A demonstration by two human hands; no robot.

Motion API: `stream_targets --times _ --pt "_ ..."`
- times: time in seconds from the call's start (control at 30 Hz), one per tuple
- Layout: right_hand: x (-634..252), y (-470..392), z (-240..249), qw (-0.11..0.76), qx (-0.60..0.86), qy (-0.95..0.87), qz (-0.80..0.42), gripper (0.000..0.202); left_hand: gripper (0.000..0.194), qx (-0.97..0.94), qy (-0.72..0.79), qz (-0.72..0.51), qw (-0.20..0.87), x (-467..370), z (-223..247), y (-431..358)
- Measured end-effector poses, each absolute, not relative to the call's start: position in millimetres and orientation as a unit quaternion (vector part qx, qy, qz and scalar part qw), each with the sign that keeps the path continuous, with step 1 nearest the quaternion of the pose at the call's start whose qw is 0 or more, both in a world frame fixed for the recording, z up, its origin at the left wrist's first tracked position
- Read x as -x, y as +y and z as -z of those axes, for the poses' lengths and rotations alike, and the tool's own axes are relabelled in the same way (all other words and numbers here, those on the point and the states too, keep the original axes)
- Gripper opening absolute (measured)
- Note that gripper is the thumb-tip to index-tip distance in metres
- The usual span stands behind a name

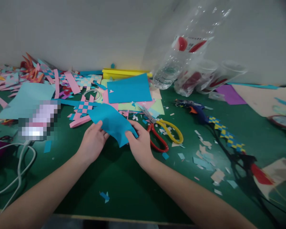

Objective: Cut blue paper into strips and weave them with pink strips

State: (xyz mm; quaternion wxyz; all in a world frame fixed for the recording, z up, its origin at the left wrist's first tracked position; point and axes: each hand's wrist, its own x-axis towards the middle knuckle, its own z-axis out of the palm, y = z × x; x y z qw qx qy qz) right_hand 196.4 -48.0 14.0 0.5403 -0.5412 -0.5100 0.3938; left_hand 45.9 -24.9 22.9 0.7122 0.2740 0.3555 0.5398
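Note:
A sheet of blue paper [114, 122] is held up above the green table, curved between my two hands. My left hand [92, 140] grips its lower left edge, thumb on top. On the right side, my right hand [140, 140] pinches the sheet between thumb and fingers. Just beyond the right hand lie scissors [165, 128] with one red and one yellow handle, blades pointing away to the left. Behind the held sheet are a woven pink and blue paper piece [85, 108] and another blue sheet [130, 90] on a stack of coloured paper.
A glue gun [197, 111] lies to the right, its cable running toward the front. Paper scraps [205, 156] are scattered near it. A plastic bottle [178, 54] and plastic cups [228, 74] stand by the wall. At left are a blurred-out phone [40, 121] and white cable [20, 165].

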Motion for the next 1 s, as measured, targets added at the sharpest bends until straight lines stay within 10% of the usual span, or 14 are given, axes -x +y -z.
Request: stream_targets --times 1.0 --pt "-195 -63 -4 0.445 0.407 -0.742 -0.294 0.048 0.014 -0.179 0.427 -0.641 0.612 -17 -38 7"
